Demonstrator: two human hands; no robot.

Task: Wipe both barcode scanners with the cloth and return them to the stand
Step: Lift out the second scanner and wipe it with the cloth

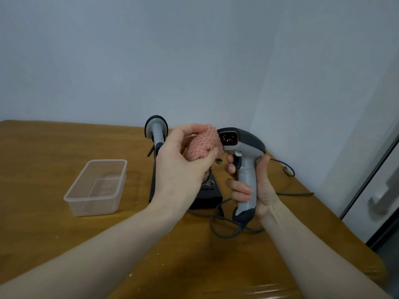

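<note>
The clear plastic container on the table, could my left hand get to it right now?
Probably yes for reach: the container sits open on the table with nothing between it and your left hand. But that hand grips the pink cloth, so it isn't free.

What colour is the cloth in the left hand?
Pink, with a knobbly woven texture; the cloth shows best in the head view.
</note>
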